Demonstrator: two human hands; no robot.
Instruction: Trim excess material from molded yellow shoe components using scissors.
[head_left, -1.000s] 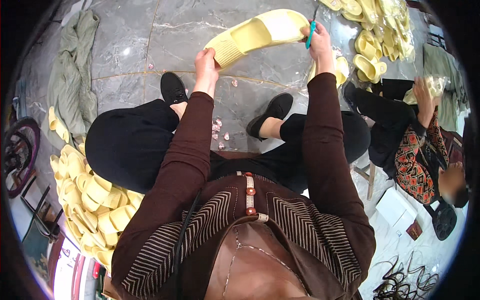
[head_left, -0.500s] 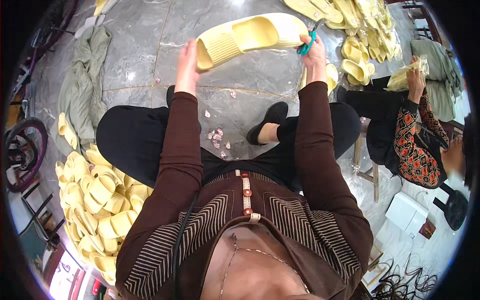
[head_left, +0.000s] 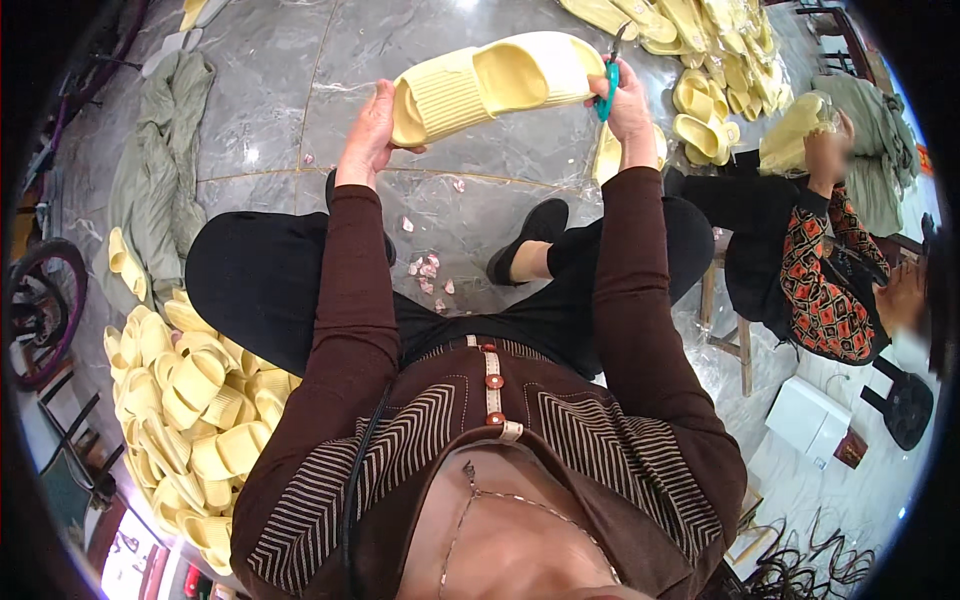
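Note:
A pale yellow slide slipper (head_left: 445, 95) with a ribbed strap is held up over the floor in front of me. My left hand (head_left: 372, 128) grips its left end, with the thumb up along the side and the fingers underneath. At the slipper's right end, my right hand (head_left: 628, 105) pinches the edge. That same hand also has small scissors (head_left: 607, 92) with teal handles in it, their dark blades pointing up and away from me. Another slipper (head_left: 608, 152) lies on the floor behind my right hand, partly hidden by it.
Loose yellow slippers (head_left: 190, 400) are heaped at my left. Bagged slippers (head_left: 720, 45) lie at the far right. A person (head_left: 830, 270) sits at my right holding a yellow item in clear plastic. Small pinkish scraps (head_left: 428, 268) dot the grey tiled floor (head_left: 265, 110) between my feet.
The slipper has turned a little, showing more of its ribbed strap. The scissors have swung more upright in my right hand. The person at the right has shifted the plastic-wrapped item.

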